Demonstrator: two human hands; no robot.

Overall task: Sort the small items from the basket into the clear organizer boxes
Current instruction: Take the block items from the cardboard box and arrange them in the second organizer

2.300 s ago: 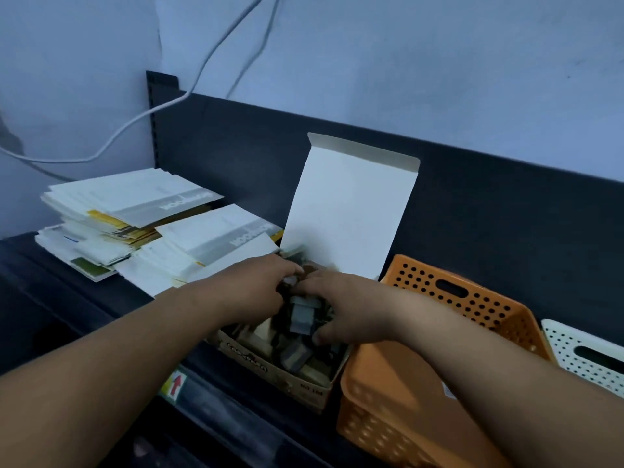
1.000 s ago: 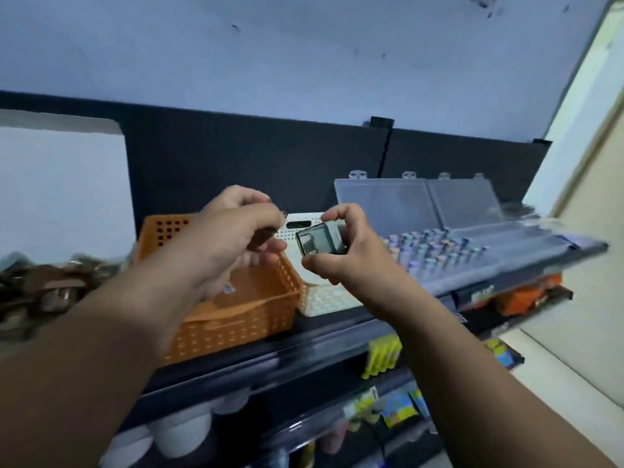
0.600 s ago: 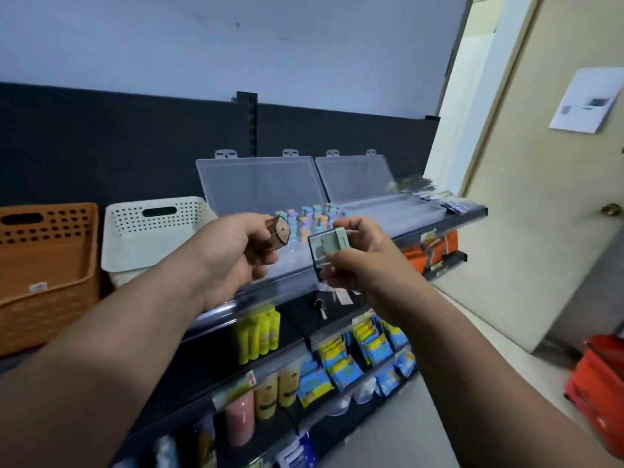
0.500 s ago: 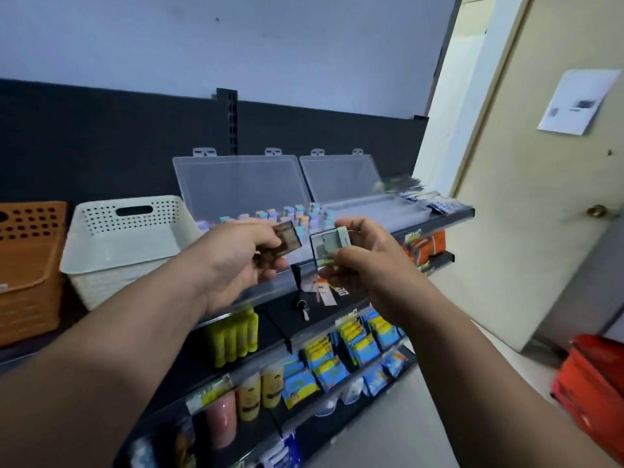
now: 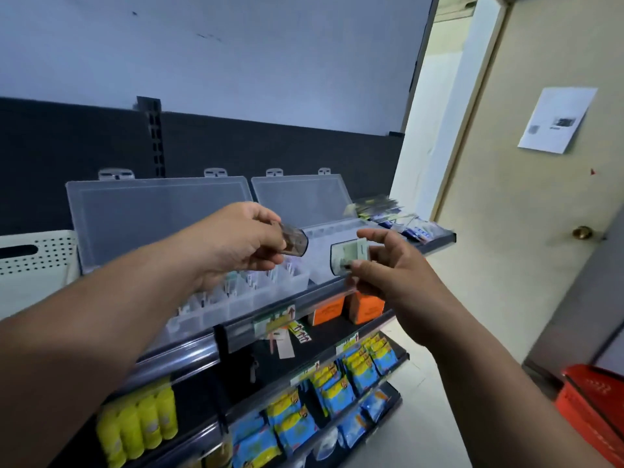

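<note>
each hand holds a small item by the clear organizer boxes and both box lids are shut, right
No, the head view shows both lids open: the left lid and the right lid stand upright. The rest holds: the left hand pinches a dark item, the right hand a pale item.

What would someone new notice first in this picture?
Centre frame, the left hand pinches a small dark item and the right hand pinches a small pale item. Both are raised in front of the open clear organizer boxes on the top shelf. Below, yellow bottles and blue-and-yellow packets add bright colour.
</note>
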